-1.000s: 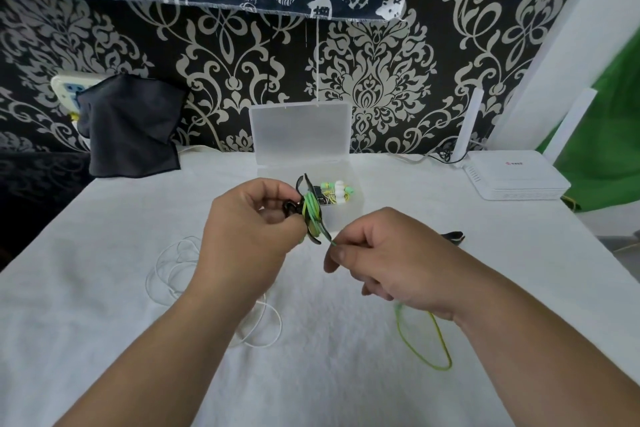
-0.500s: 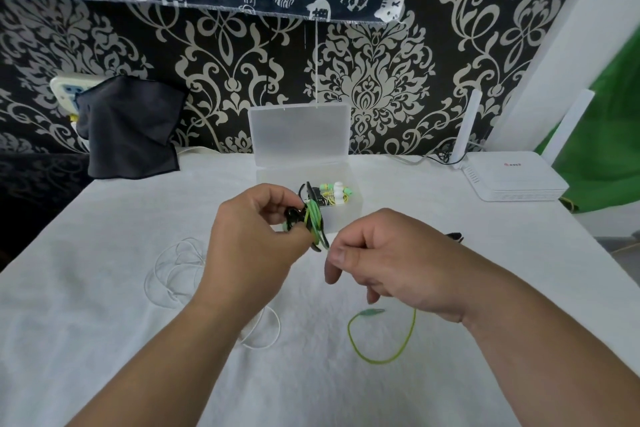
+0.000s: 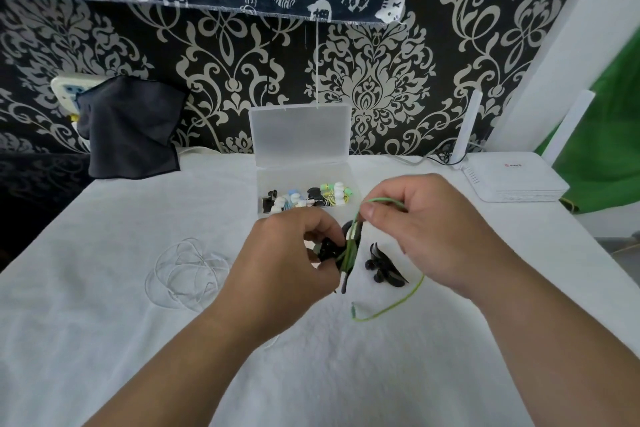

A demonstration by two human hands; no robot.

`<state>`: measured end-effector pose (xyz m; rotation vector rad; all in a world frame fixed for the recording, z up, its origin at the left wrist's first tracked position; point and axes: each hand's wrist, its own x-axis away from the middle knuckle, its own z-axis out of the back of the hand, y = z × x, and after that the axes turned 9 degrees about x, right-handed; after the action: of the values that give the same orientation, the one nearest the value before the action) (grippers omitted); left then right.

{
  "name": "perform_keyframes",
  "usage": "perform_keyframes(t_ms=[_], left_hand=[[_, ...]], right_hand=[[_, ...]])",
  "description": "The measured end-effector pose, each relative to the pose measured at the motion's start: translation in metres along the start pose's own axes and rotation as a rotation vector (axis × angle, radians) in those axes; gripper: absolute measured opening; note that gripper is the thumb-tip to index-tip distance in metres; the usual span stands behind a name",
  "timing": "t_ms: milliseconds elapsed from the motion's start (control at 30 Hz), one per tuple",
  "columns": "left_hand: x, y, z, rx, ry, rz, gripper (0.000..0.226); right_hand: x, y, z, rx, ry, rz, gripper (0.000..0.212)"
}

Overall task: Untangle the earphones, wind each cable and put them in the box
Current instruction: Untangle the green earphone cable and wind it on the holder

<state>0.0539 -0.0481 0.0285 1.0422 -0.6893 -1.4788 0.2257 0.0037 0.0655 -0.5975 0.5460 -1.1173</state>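
head view, left grip [image 3: 287, 260] clutching green cable coil [image 3: 349, 251], right grip [image 3: 433, 229] pinching strand [image 3: 381, 199] above

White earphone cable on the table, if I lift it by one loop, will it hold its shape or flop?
Probably flops: the white earphone cable is thin and lies in loose, uneven loops, much as the green cable droops from the right hand. Likely very light. Its overlapping loops may snag as it lifts.
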Motion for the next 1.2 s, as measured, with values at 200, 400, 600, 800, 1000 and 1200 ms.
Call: perform_keyframes(t_ms=[200,400,600,800,1000,1200], left_hand=[[-0.003,0.007,0.003,0.367,-0.011,0.116,0.03],[-0.008,-0.001,0.004,0.549,0.179,0.155,0.022],[-0.011,-0.008,0.008,0.357,0.294,0.186,0.024],[-0.011,-0.004,0.009,0.181,0.269,0.13,0.028],[-0.006,-0.008,0.007,-0.126,0.142,-0.031,0.03],[-0.005,-0.007,0.008,-0.115,0.042,-0.058,0.032]], right_hand=[[-0.005,0.016,-0.003,-0.067,0.086,-0.138,0.019],[0.002,0.012,-0.024,0.01,-0.353,-0.171,0.034],[0.008,0.001,-0.025,0.003,-0.492,-0.114,0.026],[0.008,-0.002,-0.017,-0.019,-0.461,-0.104,0.028],[0.007,-0.003,-0.012,-0.076,-0.36,-0.037,0.023],[0.001,0.002,-0.001,-0.081,-0.111,-0.025,0.02]])
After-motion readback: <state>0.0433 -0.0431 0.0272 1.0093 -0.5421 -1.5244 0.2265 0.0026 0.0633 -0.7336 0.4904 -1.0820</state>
